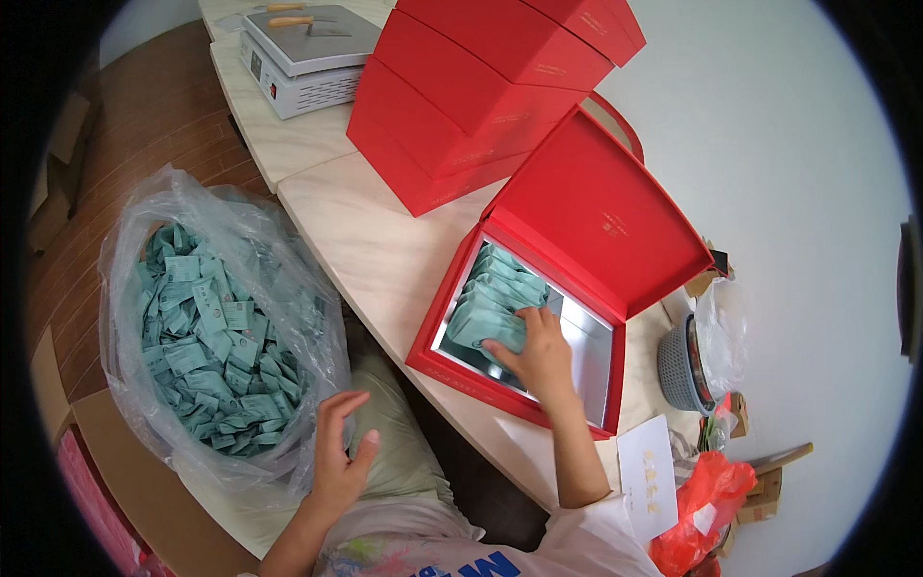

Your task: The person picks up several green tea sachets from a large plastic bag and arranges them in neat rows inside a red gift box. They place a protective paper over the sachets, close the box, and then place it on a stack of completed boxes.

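Note:
My right hand [542, 352] reaches into an open red gift box [461, 386] on the table, thumb and fingers around the nearest of the green sachets [497, 285]. Those sachets stand in a row along the left part of the silvery interior; its right part shows bare lining. The box's lid [606, 223] is tilted back. Over my lap, my left hand [339, 447] is empty, its fingers apart and curved. Just left of it, a clear plastic bag [306, 252] holds a large heap of loose green sachets [216, 339].
Several red boxes [469, 94] are stacked behind the open one. A white appliance [303, 79] with a metal top bears a wooden-handled scraper [328, 27]. Rightward are a grey basket [674, 371], a white printed card [647, 476] and a red plastic bag [696, 516]. A cardboard flap [144, 476] lies lower left.

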`<move>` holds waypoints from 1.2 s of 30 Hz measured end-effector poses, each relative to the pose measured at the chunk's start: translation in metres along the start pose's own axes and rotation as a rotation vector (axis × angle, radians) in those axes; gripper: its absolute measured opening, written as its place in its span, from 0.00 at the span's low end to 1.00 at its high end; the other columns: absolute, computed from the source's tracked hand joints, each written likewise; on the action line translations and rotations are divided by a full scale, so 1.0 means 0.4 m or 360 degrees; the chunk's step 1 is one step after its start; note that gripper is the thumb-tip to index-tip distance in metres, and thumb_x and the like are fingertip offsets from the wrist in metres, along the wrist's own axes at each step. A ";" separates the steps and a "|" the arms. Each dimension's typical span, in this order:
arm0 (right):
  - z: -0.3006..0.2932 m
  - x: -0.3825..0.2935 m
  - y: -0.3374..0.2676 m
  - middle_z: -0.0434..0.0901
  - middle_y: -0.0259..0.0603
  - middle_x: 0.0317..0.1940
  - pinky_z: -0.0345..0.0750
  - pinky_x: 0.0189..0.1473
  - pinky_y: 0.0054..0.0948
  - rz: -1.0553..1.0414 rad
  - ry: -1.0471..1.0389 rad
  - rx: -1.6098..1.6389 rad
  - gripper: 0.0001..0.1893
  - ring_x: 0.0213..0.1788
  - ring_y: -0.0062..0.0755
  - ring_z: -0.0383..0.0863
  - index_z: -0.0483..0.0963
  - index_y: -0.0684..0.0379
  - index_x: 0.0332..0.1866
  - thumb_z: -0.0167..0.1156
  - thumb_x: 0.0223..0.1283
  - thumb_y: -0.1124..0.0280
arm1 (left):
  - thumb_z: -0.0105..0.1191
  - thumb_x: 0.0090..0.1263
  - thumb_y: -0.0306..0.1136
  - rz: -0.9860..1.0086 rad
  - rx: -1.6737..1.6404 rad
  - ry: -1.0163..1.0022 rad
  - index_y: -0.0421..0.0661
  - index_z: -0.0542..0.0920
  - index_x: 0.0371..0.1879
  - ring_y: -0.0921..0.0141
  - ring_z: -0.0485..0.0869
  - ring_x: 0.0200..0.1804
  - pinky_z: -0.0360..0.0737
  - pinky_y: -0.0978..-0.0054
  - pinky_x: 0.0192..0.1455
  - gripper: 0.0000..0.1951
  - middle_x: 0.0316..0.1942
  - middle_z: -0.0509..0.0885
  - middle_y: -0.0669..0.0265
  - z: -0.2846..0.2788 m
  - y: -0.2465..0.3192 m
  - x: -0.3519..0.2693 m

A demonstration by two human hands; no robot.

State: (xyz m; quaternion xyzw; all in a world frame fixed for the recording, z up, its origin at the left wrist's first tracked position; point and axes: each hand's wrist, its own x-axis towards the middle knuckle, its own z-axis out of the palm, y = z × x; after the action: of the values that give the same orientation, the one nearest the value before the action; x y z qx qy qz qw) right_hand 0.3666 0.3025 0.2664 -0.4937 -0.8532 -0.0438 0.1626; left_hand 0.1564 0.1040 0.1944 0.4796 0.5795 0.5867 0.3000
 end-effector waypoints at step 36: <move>0.809 0.080 -0.893 0.82 0.48 0.36 0.76 0.39 0.44 -0.0364 -0.0668 0.0625 0.18 0.38 0.52 0.81 0.76 0.62 0.40 0.65 0.55 0.57 | 0.55 0.70 0.32 -0.0709 -0.0650 0.1296 0.44 0.65 0.62 0.73 0.75 0.53 0.72 0.75 0.56 0.24 0.53 0.76 0.62 -0.410 -0.483 -0.127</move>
State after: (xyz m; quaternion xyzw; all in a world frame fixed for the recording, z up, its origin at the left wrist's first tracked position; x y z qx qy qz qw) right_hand -0.0300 0.2234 0.0022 -0.3519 -0.9102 0.2069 0.0692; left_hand -0.0139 0.0221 0.0179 0.0082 0.6112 0.7492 0.2553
